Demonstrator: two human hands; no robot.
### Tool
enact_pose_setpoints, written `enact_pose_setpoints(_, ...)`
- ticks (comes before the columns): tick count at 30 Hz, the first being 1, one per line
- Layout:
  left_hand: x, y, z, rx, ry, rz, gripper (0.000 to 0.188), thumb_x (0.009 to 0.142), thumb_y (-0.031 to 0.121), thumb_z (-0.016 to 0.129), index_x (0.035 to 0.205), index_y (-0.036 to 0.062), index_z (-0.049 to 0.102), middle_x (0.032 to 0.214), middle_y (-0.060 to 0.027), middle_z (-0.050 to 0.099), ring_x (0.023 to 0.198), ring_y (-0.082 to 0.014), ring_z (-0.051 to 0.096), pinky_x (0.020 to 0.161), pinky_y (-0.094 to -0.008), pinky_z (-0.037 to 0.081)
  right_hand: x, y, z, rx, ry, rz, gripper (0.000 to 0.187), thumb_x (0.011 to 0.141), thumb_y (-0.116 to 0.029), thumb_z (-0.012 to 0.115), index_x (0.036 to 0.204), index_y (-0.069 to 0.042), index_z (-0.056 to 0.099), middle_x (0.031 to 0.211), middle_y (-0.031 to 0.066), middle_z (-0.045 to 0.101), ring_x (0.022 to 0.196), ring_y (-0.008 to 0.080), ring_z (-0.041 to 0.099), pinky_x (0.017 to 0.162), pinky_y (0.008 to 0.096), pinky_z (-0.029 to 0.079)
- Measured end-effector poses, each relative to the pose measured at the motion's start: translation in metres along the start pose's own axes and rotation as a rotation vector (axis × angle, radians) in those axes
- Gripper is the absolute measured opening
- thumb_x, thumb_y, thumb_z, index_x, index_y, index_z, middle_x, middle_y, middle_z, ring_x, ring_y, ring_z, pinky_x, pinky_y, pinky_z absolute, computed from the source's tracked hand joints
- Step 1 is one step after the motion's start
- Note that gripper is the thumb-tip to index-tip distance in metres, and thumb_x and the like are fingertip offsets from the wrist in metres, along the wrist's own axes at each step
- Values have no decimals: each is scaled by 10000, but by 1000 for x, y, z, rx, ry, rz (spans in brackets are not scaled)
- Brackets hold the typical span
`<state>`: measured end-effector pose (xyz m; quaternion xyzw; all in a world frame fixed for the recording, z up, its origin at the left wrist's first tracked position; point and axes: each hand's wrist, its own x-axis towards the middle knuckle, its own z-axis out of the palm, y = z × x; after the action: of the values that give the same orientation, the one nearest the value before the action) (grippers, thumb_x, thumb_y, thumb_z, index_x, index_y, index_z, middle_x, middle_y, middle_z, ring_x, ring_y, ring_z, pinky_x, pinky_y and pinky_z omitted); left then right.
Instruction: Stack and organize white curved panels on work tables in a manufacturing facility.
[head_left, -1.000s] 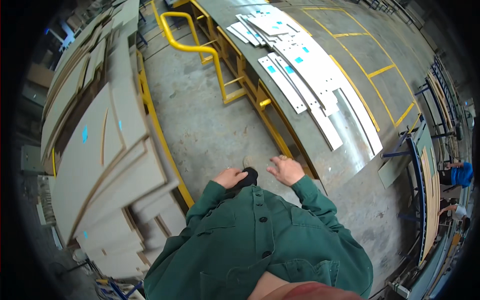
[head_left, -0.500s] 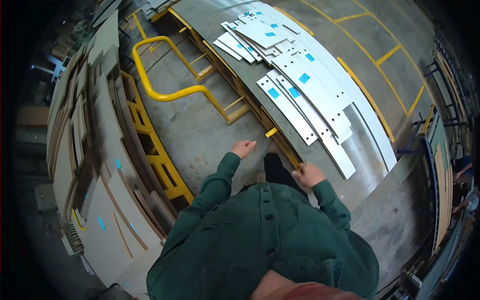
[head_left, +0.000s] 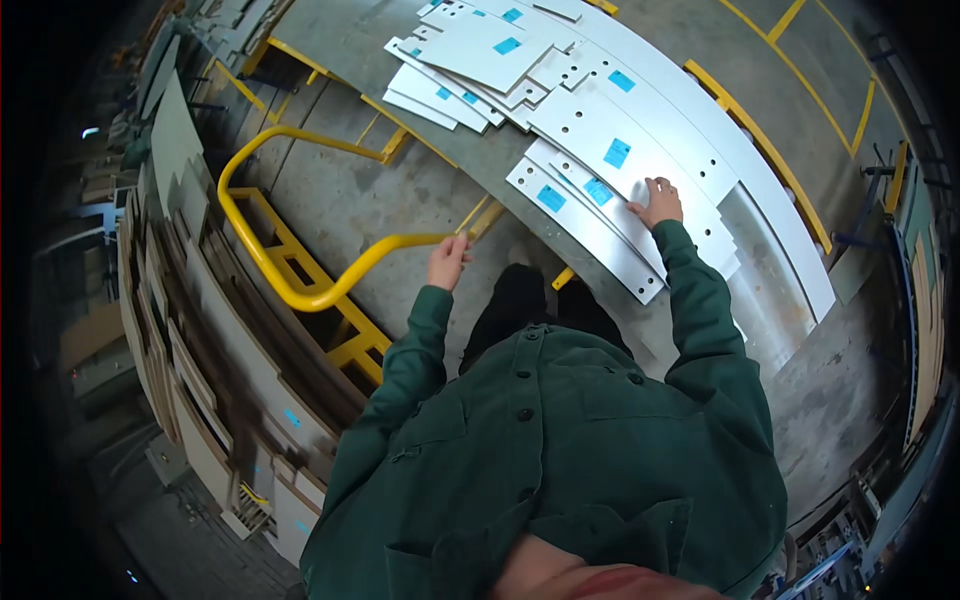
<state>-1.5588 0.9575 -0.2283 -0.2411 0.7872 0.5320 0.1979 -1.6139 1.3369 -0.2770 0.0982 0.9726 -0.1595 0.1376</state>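
So we had our right hand (head_left: 657, 203) stretched out onto the stack of long metal plates (head_left: 640, 190), fingers spread flat and pressing on the top of one plate, not wrapped around anything. The plate sat directly under the palm and fingertips, and the strip ran off up-left and down-right from the hand. It was pale grey with rows of small holes along the edges and a blue sticker (head_left: 617, 152) just up-left of our fingers. A second sticker (head_left: 598, 191) was on the next plate over, just left of the hand.

Our left hand (head_left: 447, 261) was well apart from the plates, down by the yellow tube railing (head_left: 300, 290). It looked loosely curled with the fingertips right at the end of the rail, but we honestly couldn't tell if it was gripping the tube or only touching it.

All the plates lay on a big grey metal table (head_left: 470, 150) with a yellow edge. More cut plates (head_left: 480, 55) were fanned out further up the table. To our left, racks of upright sheet panels (head_left: 190, 330) lined the concrete floor (head_left: 370, 200).
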Motion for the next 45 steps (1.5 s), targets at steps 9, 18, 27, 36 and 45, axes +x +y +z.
enact_pose_setpoints(9, 148, 87, 44, 21, -276, 45, 280, 790, 285, 526, 883, 23, 547, 735, -7, 545, 593, -66, 487, 534, -192, 391, 54, -26, -1, -192, -146, 143, 1106, 416, -385, 759, 1262, -59, 125, 1248, 206, 234, 1154, 377, 219, 918, 494, 193)
enact_pose_setpoints(18, 192, 159, 119, 449, -491, 714, 297, 747, 220, 580, 963, 24, 527, 855, -61, 545, 746, -144, 508, 660, -246, 408, 52, -19, -7, -159, -108, 84, 951, 478, -226, 702, 1264, -114, 178, 1124, 249, 314, 1017, 359, 330, 820, 430, 281)
enact_pose_setpoints(27, 170, 201, 189, 736, -908, 1344, 655, 595, 365, 690, 1109, 52, 432, 1139, -134, 377, 1049, -292, 378, 858, -366, 345, -41, -59, -13, 7, -68, 115, 1034, 428, -209, 723, 1287, -163, 150, 1160, 265, 290, 1066, 395, 300, 836, 471, 268)
enact_pose_setpoints(36, 165, 188, 245, 932, -839, 1479, 698, 624, 414, 650, 1151, 37, 389, 1208, -170, 317, 1103, -325, 304, 897, -390, 295, -6, -5, -14, -48, -10, 51, 986, 491, -194, 719, 1287, -159, 138, 1212, 252, 262, 1120, 394, 262, 863, 496, 254)
enact_pose_setpoints(45, 238, 151, 228, 935, -22, 974, 648, 713, 446, 531, 1121, -38, 390, 1135, -257, 366, 1058, -371, 342, 886, -427, 275, 11, 37, 15, 202, 230, 204, 796, 589, -340, 659, 1241, -105, 265, 1254, 144, 273, 1163, 299, 245, 918, 515, 192)
